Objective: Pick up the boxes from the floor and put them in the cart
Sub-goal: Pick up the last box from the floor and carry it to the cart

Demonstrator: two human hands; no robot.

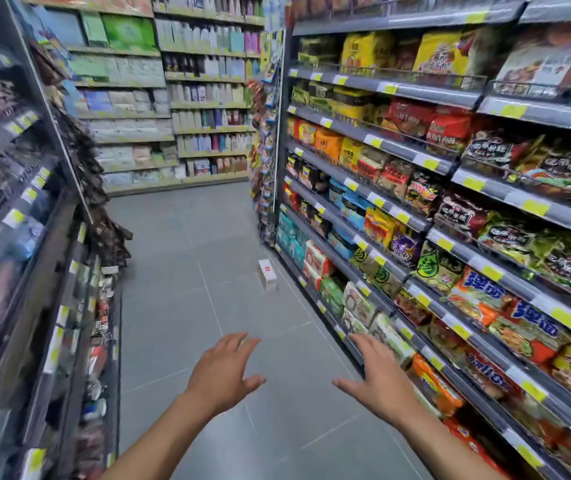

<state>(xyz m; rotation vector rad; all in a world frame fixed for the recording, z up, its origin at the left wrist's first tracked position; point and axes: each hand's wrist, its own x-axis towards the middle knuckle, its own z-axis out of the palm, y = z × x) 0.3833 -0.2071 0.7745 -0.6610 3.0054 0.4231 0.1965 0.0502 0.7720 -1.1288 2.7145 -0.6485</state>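
A small white box (266, 279) with a red mark on top lies on the grey tiled floor, close to the foot of the right-hand shelves and some way ahead of me. My left hand (223, 370) is held out in front with its fingers straight and spread, holding nothing. My right hand (377, 377) reaches forward the same way, empty, near the lower right shelves. Both hands are well short of the box. No cart is in view.
Shelves of noodle packets (450, 237) line the right side of the aisle. Dark shelves with hanging goods (52, 271) line the left. More shelving (173, 116) closes the far end. Grey floor (190, 271) runs between them.
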